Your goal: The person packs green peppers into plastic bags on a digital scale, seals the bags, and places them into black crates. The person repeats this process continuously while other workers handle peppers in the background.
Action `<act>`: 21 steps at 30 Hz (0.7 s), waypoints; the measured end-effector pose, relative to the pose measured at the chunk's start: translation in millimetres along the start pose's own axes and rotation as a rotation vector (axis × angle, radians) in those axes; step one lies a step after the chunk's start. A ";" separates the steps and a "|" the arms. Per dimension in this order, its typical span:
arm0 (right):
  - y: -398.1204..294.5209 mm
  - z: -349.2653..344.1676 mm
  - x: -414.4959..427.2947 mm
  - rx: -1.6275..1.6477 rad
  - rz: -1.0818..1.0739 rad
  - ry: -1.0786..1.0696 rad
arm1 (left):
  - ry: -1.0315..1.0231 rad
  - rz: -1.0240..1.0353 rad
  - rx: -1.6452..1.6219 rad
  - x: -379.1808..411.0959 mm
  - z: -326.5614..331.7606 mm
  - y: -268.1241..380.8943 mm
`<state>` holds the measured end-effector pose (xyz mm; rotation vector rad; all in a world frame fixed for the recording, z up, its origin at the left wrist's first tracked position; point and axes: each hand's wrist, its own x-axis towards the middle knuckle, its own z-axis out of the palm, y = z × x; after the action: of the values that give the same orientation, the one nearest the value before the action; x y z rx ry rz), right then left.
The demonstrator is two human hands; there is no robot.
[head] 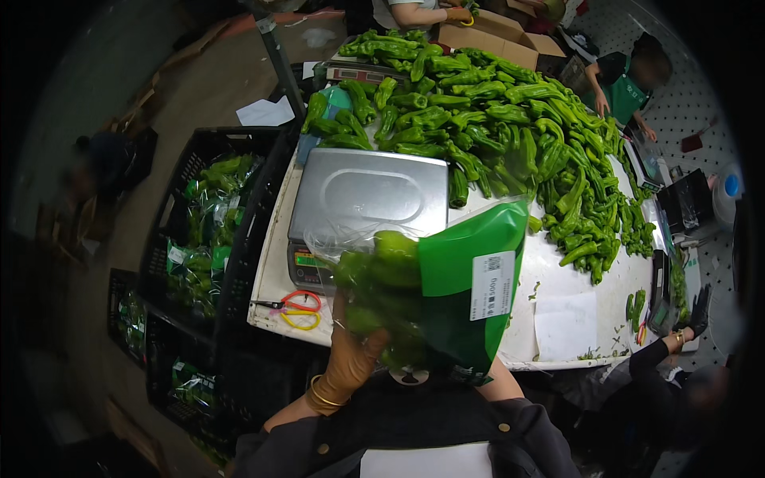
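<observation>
My left hand (354,365), in a tan glove with a gold bangle at the wrist, grips the lower left side of a clear and green plastic bag (445,266). Green peppers (382,269) fill the bag's clear part, and a white printed label (492,285) is on its green part. My right forearm (503,383) runs up behind the bag, which hides my right hand. Beyond the bag lies a digital scale (370,185) with a bare steel pan. Scissors (300,312) with red and yellow handles rest left of the bag, on the white table (272,254).
Loose green peppers (478,107) heap over the table's far and right parts. Black crates (239,263) with bagged peppers stand at left. White paper (565,325) lies at right. Co-workers are at the far side and right; one black-gloved hand (699,310) is near another scale (663,310).
</observation>
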<state>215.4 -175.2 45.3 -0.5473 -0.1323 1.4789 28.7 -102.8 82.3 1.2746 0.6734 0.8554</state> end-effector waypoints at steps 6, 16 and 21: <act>4.9 -2.5 -2.8 -0.004 -0.001 0.011 | 0.050 0.160 0.002 -10.1 4.9 23.6; -52.2 72.5 -33.4 -0.881 -0.351 -0.106 | 0.447 0.391 0.335 -15.3 -4.9 18.4; -35.6 100.0 -39.8 -1.182 -0.479 0.112 | 0.369 0.360 0.237 -17.1 -4.1 19.2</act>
<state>202.2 -186.7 157.3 -1.4173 -1.0110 0.7719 12.9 -113.6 99.9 1.4927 0.8694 1.3602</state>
